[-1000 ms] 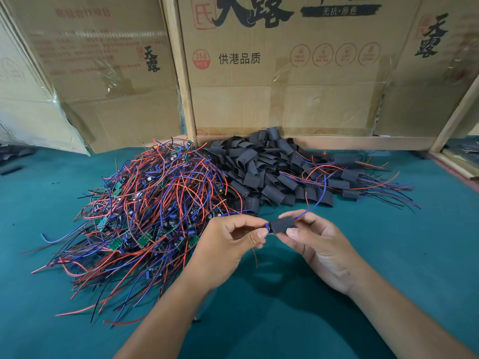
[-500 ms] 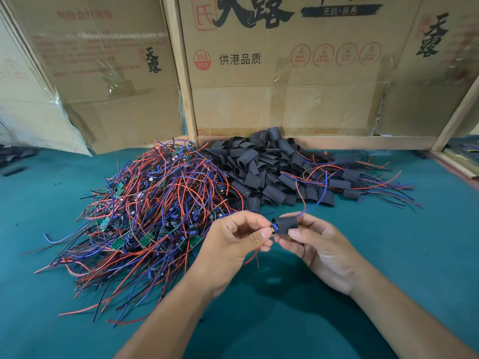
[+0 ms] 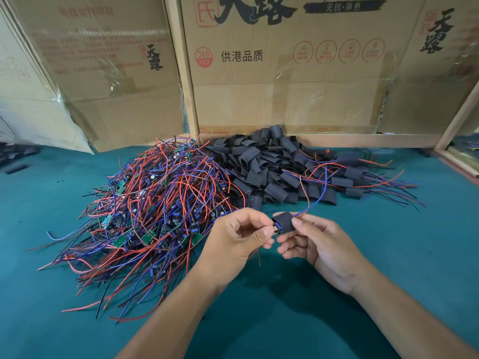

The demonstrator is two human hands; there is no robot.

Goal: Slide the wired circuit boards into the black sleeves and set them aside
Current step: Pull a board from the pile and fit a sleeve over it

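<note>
My right hand (image 3: pixel 318 244) pinches a black sleeve (image 3: pixel 285 222) above the green table. My left hand (image 3: pixel 237 242) pinches the end of a wired circuit board (image 3: pixel 276 227) that sits mostly inside the sleeve's left opening. Blue and red wires come out of the sleeve's far end and arc upward. A big tangle of wired boards (image 3: pixel 155 211) lies to the left. Behind it, a heap of empty black sleeves (image 3: pixel 261 167) sits against the cardboard. Sleeved boards (image 3: pixel 350 177) with wires trailing right lie at the back right.
Cardboard boxes (image 3: pixel 285 73) and a wooden frame (image 3: pixel 337 139) wall off the back of the green table (image 3: pixel 388 255). A wooden edge (image 3: pixel 461 164) runs along the far right. A few dark pieces (image 3: pixel 18 167) lie at the far left.
The board has gone deeper into the sleeve, and the wires now stick out further past its far end. Both hands stay close together at the centre.
</note>
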